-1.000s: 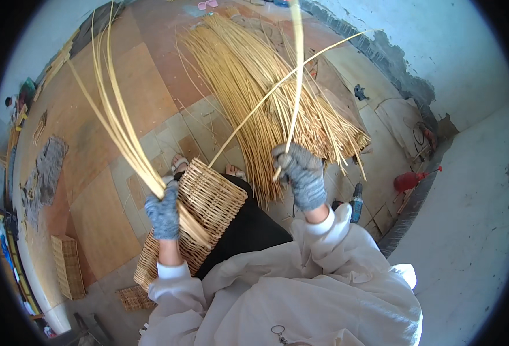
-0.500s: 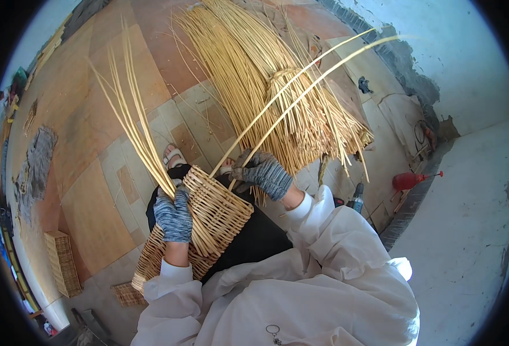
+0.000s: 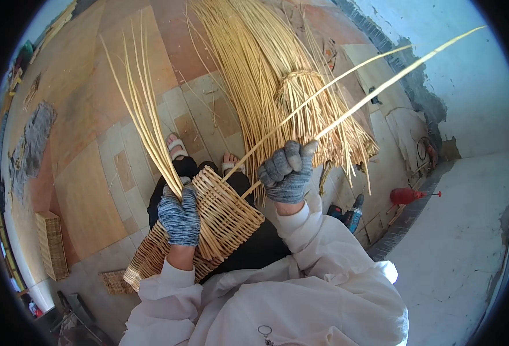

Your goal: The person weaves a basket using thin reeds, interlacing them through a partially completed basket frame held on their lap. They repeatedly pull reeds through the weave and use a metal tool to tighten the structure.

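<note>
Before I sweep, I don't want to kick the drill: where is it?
In the head view, the drill lies on the floor to the right, between the white right sleeve and the red spouted can.

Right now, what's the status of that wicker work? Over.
Left fingers: clasping a sheaf of wicker rods. Right fingers: curled around one long rod. Woven wicker panel: lying across the lap. Possible snag: second rod jutting up alongside.
</note>
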